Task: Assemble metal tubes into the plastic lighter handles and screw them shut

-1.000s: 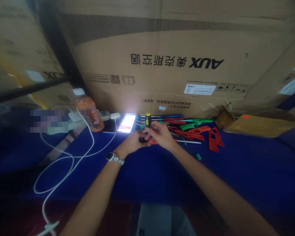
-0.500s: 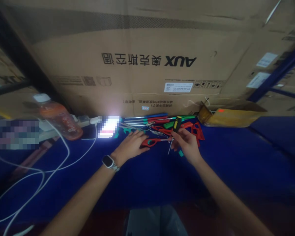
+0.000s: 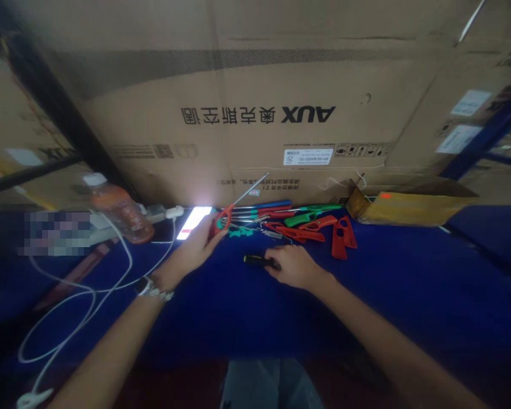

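Observation:
Closed round a red-handled tool (image 3: 225, 219), my left hand (image 3: 195, 243) is beside the lit phone (image 3: 193, 223); the tool's thin metal shaft points up and right. My right hand (image 3: 296, 266) grips a black and yellow screwdriver (image 3: 255, 260) low over the blue surface, its handle pointing left. Behind the hands lie long metal rods with blue, red and green handles (image 3: 275, 205), a green-handled piece (image 3: 302, 218), red plastic handles (image 3: 339, 238) and small teal pieces (image 3: 241, 232).
A bottle of orange drink (image 3: 121, 209) leans at the left, near white cables (image 3: 129, 264) and a plug (image 3: 174, 212). At the back stands a large cardboard box (image 3: 255, 79). An open yellow box (image 3: 413, 209) lies at the back right.
My left hand has moved left and lifted the red-handled tool, its shaft now angled upward. My right hand has come left and down, and the screwdriver has turned from upright to flat.

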Tool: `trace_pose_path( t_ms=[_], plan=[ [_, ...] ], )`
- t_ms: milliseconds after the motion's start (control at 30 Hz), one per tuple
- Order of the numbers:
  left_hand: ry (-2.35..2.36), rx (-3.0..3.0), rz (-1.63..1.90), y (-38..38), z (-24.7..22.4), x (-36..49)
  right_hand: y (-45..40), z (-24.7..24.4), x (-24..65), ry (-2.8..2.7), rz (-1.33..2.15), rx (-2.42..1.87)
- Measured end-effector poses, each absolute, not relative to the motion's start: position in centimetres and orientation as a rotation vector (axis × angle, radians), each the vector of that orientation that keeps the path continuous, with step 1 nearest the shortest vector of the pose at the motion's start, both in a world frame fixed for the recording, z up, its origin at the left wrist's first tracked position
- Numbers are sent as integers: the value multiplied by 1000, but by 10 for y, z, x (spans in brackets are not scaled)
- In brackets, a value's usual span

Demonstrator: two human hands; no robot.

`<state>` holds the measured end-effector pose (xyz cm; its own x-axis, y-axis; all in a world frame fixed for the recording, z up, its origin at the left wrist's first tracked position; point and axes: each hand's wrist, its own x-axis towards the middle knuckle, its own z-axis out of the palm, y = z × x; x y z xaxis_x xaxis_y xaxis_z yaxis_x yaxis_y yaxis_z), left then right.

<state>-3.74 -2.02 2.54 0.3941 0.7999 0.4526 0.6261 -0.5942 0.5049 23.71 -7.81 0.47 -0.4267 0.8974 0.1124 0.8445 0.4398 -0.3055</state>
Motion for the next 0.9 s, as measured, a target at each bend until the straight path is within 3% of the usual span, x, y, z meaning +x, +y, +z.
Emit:
trace_pose_path(
  t_ms=[133, 300, 400, 700, 900],
  plan=[
    [1306, 2080, 1075, -7, 12, -13, -62, 7, 213, -2510, 176, -1553],
    [1032, 1538, 1253, 3, 4, 37, -46, 12, 210, -2080, 490, -1517],
    [897, 1424, 1277, 15, 8, 67, -27, 21, 213, -1954, 499, -1443],
    [1314, 1904, 1076, 64, 24, 40, 42, 43, 257, -2205, -180, -1800],
    [1361, 2545, 937, 80, 10, 15, 72, 24, 267, -2365, -248, -1788]
  ],
)
